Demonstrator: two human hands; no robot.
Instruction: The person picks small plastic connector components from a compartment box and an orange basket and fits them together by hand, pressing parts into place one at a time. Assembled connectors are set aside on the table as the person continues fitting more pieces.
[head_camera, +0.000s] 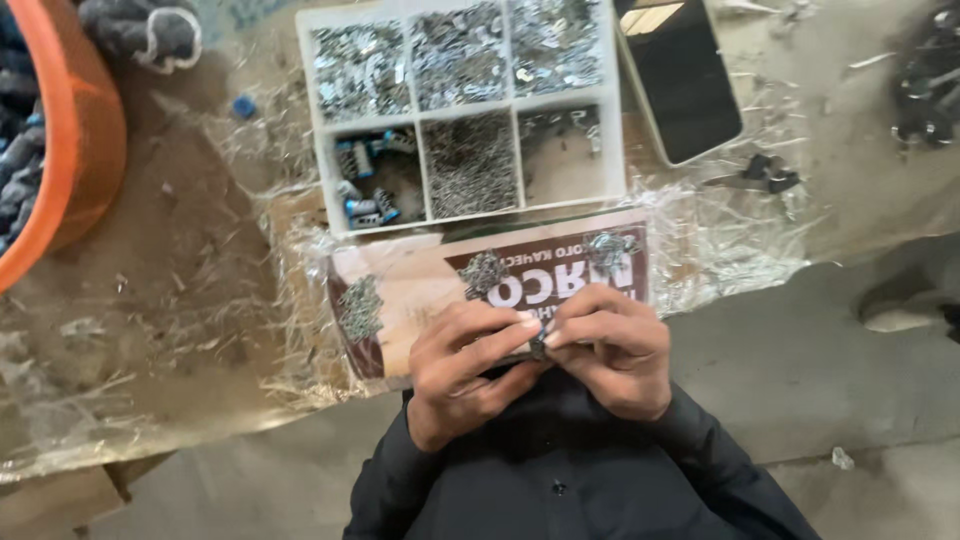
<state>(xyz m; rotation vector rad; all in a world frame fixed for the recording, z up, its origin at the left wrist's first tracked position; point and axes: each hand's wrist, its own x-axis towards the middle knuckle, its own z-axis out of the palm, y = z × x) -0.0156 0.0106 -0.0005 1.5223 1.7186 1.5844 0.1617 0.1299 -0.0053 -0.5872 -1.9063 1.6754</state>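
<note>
My left hand (465, 368) and my right hand (612, 345) meet close to my chest, fingertips pinched together on one small dark metal part (539, 345). They hover over the near edge of a brown and cream printed card (420, 290) on the table. Three small heaps of tiny metal pieces (360, 308) lie on that card. Beyond it stands a white compartment box (465, 110) filled with shiny metal parts, one cell holding blue-tipped pieces.
An orange basin (85, 140) with dark items stands at far left. A black phone (680, 75) lies right of the box, with small black pieces (765, 175) beside it. Crinkled clear plastic (730, 235) covers the table. Grey floor lies below right.
</note>
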